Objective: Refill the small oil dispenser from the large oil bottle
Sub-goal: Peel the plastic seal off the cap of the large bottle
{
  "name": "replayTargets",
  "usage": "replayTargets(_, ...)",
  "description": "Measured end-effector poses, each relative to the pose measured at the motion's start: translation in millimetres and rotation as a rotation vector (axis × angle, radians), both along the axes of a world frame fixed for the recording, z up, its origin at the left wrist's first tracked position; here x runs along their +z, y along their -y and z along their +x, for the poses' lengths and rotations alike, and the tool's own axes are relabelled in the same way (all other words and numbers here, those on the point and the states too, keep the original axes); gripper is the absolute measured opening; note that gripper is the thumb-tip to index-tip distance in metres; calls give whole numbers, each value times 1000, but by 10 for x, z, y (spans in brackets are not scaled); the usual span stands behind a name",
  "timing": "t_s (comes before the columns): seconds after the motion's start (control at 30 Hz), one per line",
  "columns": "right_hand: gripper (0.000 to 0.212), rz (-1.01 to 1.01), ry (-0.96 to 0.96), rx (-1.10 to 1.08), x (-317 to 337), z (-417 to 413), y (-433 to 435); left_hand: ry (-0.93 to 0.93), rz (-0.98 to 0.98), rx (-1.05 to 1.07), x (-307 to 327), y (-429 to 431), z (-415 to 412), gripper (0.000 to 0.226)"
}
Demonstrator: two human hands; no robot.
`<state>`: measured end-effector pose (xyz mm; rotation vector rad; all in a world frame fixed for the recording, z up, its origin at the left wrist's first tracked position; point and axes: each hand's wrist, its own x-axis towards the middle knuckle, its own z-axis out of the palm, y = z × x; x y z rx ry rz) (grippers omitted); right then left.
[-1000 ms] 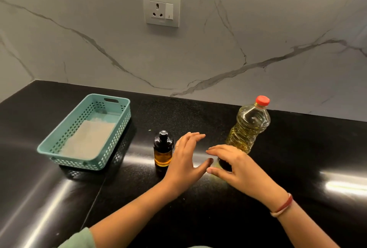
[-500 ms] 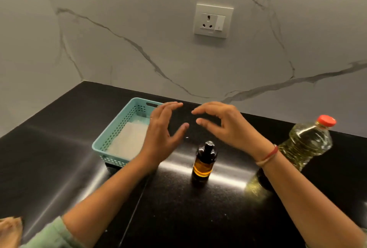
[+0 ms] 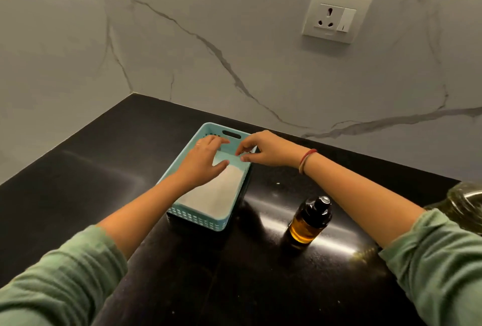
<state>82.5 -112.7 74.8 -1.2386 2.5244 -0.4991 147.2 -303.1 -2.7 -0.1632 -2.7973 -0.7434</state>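
Not begun — small oil dispenser (image 3: pixel 310 220) capped, large oil bottle (image 3: pixel 464 203) untouched at counter's right edge; left hand (image 3: pixel 206 158), right hand (image 3: pixel 266 152) loose, empty over teal basket (image 3: pixel 198 218).

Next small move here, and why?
Probably lower the left hand and right hand to pinch the white sheet lying in the teal basket: both hover open above it, holding nothing, while the capped small oil dispenser stands untouched beside the basket.
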Motion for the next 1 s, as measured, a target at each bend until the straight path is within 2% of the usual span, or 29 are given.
replayTargets(0.23,22,159,-28,-18,-204,-206,261,333,-166,-100,-219,120,-310,49)
replayTargets(0.4,25,228,-88,-50,-371,-306,292,437,-175,-197,-283,55,-462,45)
replayTargets(0.53,29,291,-184,-63,-459,-362,271,419,-177,-221,-319,18,-520,37)
replayTargets(0.67,27,247,-224,-88,-458,-385,242,340,-227,-228,-332,-27,-525,29)
replayTargets(0.83,24,186,-232,-100,-453,-341,194,221,-260,-238,-348,-49,-500,12)
replayTargets(1.0,24,136,-207,-114,-445,-269,198,145,-287,-237,-291,-10,-453,10)
